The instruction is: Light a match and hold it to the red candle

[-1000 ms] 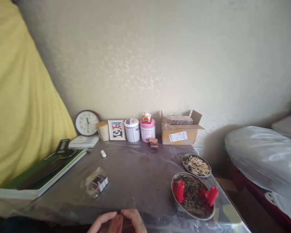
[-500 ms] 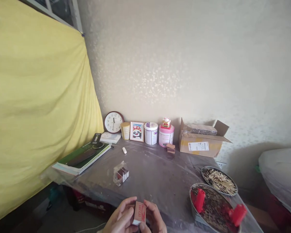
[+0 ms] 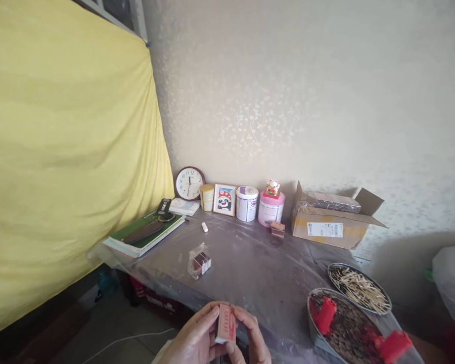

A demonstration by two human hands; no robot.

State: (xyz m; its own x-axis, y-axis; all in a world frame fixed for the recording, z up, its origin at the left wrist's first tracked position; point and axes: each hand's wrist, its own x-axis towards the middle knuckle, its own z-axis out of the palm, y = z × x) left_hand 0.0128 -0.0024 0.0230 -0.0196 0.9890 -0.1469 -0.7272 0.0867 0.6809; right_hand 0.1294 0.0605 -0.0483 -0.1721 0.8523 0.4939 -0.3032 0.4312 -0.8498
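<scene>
A small matchbox [image 3: 226, 323] with red print is held up at the near edge of the table. On its left side my left hand [image 3: 197, 331] grips it, thumb along the box. From the right my right hand [image 3: 250, 336] has its fingers closed around the other side. The matchbox looks shut and slightly tilted. Just beyond the hands lies a pack of matchboxes [image 3: 202, 263] in torn clear wrap. Off to the right stands an oval dish heaped with matchsticks [image 3: 358, 289].
Red candles [image 3: 325, 314] stand in a dark-filled metal tub at the right edge. An open cardboard box [image 3: 328, 227], tins [image 3: 247, 204], a picture frame [image 3: 224, 199] and a clock [image 3: 190, 183] line the wall. A green book [image 3: 142, 235] with a phone lies left.
The view has turned slightly left, so the tabletop things appear further right. Both hands still hold the matchbox, which now sits a little more upright.
</scene>
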